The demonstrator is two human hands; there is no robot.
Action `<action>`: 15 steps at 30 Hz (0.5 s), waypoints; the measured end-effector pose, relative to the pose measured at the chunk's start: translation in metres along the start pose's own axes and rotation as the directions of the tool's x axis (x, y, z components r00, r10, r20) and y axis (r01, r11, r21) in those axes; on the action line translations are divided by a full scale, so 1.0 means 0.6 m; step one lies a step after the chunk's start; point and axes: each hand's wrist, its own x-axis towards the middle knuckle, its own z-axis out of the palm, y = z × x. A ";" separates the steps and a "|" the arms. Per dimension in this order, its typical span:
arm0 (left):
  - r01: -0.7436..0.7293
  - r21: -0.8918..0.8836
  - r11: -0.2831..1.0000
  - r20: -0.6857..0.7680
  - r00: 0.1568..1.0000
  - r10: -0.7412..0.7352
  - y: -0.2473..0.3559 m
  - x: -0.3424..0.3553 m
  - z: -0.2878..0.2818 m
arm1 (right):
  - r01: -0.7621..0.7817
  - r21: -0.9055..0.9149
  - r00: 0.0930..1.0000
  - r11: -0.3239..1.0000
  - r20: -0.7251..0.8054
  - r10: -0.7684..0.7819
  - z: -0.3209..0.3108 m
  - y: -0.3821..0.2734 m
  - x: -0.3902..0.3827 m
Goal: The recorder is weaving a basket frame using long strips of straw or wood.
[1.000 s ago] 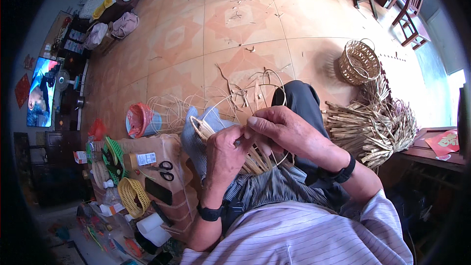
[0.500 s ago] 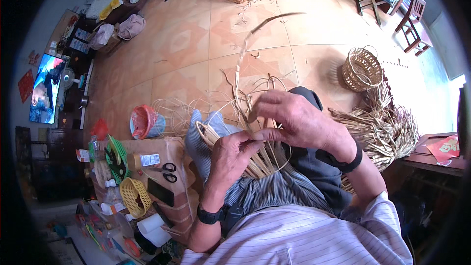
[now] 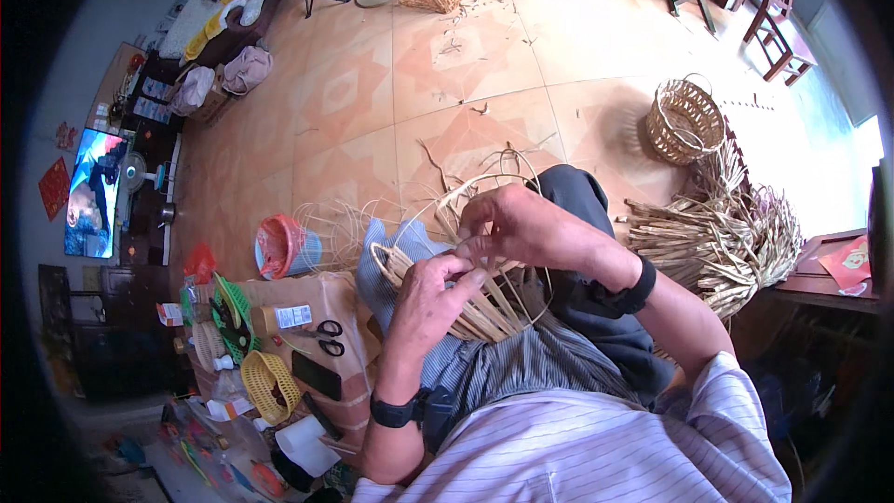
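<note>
A partly woven straw piece (image 3: 492, 313) of pale plant strips lies across my lap, a curved rim at its left end and loose strands standing out at its far side. My left hand (image 3: 430, 296) is closed on its upper edge, thumb and forefinger pinched together. Right beside those fingertips, my right hand (image 3: 533, 229) is bent over with its fingers pinched on a straw strand (image 3: 453, 197). The exact pinch point is partly hidden behind the fingers. Thin strands loop out around both hands.
Left of me a cloth-covered table (image 3: 349, 376) bears scissors (image 3: 330, 338), a phone (image 3: 317, 374) and a yellow basket (image 3: 270, 387). Behind it stands a bucket with a red liner (image 3: 277, 244). At right are a straw bundle (image 3: 736, 242) and a woven basket (image 3: 684, 127).
The long strand that stuck up far over the floor is now drawn down into a loop near my right hand. My right hand has moved slightly left and down, toward my left fingertips.
</note>
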 end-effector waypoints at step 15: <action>-0.264 0.274 0.925 -0.231 0.915 0.330 0.020 -0.021 0.032 | 0.079 -0.474 0.709 0.877 -0.592 -0.383 0.016 -0.013 -0.041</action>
